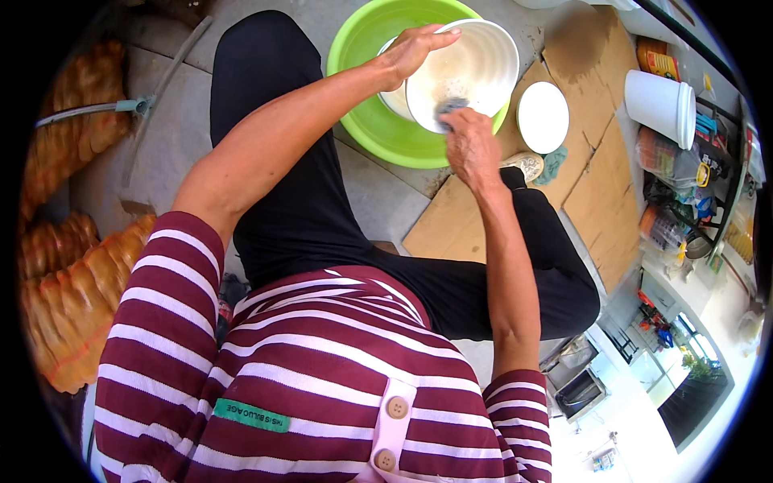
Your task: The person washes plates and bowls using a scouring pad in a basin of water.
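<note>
My left hand (416, 51) grips the rim of a white bowl (486, 57), which is tilted so that its inside faces me. My right hand (471, 136) presses a grey scouring pad (452, 111) against the bowl's lower inner wall. Cloudy residue and small dark specks show inside the bowl. Behind it, another white dish (395, 102) is partly hidden. Both are over a bright green plastic basin (374, 142) on the floor, with liquid in it.
Flattened cardboard (450, 223) lies right of the basin, bearing a white oval lid or plate (543, 118) and a green cloth (551, 166). A white bucket (658, 108) and a cluttered rack stand farther right. Filled orange mesh sacks (84, 302) are at left, near a metal rod (163, 90).
</note>
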`<action>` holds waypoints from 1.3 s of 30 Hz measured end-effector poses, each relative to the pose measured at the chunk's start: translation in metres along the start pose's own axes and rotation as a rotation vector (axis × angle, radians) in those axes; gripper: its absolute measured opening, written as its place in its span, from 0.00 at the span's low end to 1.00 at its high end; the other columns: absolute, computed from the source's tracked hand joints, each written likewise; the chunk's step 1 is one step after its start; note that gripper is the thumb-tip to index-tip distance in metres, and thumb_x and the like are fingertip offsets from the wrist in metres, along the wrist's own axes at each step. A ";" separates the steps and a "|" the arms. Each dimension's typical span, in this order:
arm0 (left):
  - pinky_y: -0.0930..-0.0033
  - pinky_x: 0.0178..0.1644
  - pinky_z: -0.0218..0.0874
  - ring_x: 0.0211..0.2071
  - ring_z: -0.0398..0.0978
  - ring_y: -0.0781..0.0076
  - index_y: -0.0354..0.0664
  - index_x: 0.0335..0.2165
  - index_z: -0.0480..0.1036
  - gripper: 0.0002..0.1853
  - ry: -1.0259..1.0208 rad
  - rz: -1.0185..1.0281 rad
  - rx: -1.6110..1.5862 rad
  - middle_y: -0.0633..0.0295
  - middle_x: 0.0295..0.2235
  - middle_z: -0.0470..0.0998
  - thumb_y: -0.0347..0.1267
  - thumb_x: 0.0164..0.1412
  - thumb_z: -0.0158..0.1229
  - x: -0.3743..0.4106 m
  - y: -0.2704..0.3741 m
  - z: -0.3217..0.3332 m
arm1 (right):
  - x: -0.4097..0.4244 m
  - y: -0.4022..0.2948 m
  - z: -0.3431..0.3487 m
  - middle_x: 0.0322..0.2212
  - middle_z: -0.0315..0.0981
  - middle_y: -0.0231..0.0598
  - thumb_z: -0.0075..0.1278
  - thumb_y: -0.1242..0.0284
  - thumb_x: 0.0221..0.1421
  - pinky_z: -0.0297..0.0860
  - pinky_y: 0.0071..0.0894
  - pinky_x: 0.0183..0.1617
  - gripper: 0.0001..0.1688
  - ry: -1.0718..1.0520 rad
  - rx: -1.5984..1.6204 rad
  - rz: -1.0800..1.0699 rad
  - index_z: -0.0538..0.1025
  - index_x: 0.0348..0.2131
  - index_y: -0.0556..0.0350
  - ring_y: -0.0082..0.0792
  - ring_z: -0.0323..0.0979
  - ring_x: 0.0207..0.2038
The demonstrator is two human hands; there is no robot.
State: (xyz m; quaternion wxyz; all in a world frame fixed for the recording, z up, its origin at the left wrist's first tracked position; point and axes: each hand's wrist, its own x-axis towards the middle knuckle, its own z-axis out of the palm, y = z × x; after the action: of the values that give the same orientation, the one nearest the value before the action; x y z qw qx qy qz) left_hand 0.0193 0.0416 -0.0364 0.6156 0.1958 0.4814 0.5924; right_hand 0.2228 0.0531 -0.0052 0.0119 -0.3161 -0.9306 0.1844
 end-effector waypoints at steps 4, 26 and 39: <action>0.67 0.42 0.69 0.35 0.76 0.69 0.38 0.45 0.70 0.23 -0.085 0.010 -0.061 0.54 0.40 0.74 0.44 0.59 0.52 0.029 -0.042 0.026 | -0.016 0.038 0.008 0.39 0.72 0.44 0.52 0.84 0.42 0.61 0.39 0.54 0.18 -0.034 0.337 -0.033 0.76 0.38 0.56 0.46 0.66 0.47; 0.64 0.53 0.61 0.49 0.68 0.64 0.36 0.54 0.60 0.30 -0.057 -0.099 -0.081 0.51 0.49 0.68 0.45 0.61 0.49 -0.007 -0.003 0.023 | 0.003 0.014 0.008 0.35 0.71 0.38 0.45 0.80 0.46 0.70 0.47 0.39 0.14 -0.067 0.174 0.138 0.78 0.33 0.48 0.47 0.68 0.40; 0.64 0.53 0.60 0.49 0.68 0.65 0.36 0.53 0.62 0.26 -0.017 -0.111 -0.207 0.54 0.49 0.69 0.42 0.62 0.47 -0.011 0.011 0.004 | 0.013 -0.005 0.009 0.34 0.71 0.35 0.47 0.79 0.45 0.70 0.49 0.38 0.11 0.019 0.104 0.154 0.79 0.29 0.48 0.42 0.65 0.43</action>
State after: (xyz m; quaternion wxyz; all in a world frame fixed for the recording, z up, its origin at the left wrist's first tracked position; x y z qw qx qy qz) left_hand 0.0184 0.0358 -0.0217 0.6685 0.1094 0.4225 0.6022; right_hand 0.2085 0.0538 -0.0128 0.0228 -0.3873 -0.8926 0.2297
